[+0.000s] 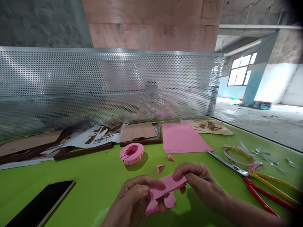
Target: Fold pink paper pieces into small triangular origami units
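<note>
Both hands hold a folded strip of pink paper (169, 186) above the green table. My left hand (133, 195) pinches its left end, thumb and fingers closed on it. At the right end, my right hand (201, 179) grips the paper between thumb and fingers. Beneath the strip lie more pink paper pieces (171, 200), partly hidden by my left hand. Two small folded pink triangles (160, 168) rest just beyond the strip. A round pink ring of folded paper (132, 153) sits farther off to the left.
Large pink sheets (184, 138) lie at the back. Scissors (239, 170) with red and yellow handles and a tape roll (239, 156) are at the right. A phone (42, 205) lies front left. Trays with cardboard (139, 130) line a perforated metal screen (113, 88).
</note>
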Available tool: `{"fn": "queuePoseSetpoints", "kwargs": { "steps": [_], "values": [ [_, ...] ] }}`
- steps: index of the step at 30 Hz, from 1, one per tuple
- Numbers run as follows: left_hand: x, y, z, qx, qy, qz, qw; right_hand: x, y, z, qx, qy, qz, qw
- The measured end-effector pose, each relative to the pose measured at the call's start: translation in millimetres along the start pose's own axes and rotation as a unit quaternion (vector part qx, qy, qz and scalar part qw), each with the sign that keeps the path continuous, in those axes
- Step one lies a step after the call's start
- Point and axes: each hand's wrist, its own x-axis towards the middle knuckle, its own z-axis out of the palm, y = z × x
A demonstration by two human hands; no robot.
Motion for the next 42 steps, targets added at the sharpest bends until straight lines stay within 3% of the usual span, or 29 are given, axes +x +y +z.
{"fn": "queuePoseSetpoints", "kwargs": {
  "steps": [6, 12, 17, 20, 26, 29, 35, 42],
  "values": [
    [-1, 4, 12.2, 0.084, 0.071, -0.057, 0.992, -1, 0, -1, -0.025, -0.002, -0.03, 0.999],
    [6, -2, 5.8, 0.103, 0.115, -0.032, 0.987, -2, 0, -3, -0.043, -0.017, -0.045, 0.998],
    [8, -6, 1.4, 0.242, 0.115, 0.034, 0.963, -4, 0, -1, -0.048, 0.007, 0.044, 0.998],
    [6, -9, 1.2, 0.25, 0.137, 0.04, 0.958, -2, 6, 5, 0.012, -0.038, 0.114, 0.993],
    [5, -15, 2.8, 0.199, 0.133, -0.002, 0.971, 4, 14, 13, -0.003, -0.015, 0.127, 0.992],
    [4, -11, 8.7, 0.228, 0.099, -0.025, 0.968, 2, 10, 14, -0.05, -0.017, 0.132, 0.99],
    [0, -2, 13.6, 0.419, 0.031, -0.008, 0.907, -3, 3, 16, -0.175, -0.049, 0.102, 0.978],
    [-1, 4, 16.4, 0.332, 0.021, -0.063, 0.941, 0, 5, 17, 0.067, -0.069, 0.135, 0.986]
  ]
}}
